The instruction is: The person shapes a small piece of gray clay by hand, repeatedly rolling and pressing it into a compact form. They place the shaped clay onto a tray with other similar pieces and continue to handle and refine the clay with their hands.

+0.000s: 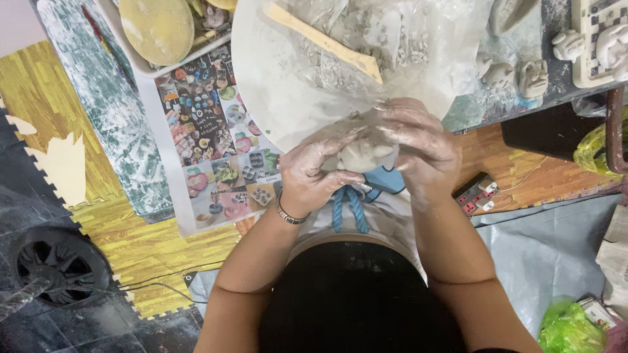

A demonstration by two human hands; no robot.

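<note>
Together, a lump of grey clay (364,155) was cupped between both clay-smeared hands just below the edge of a round white board (261,91). The left hand (314,173) was curled under it with fingers pressed against it; the right hand (418,147) was closed over its top. A wooden tool (324,42) lay on the board, and small clay figures (517,77) stood beside it.
</note>
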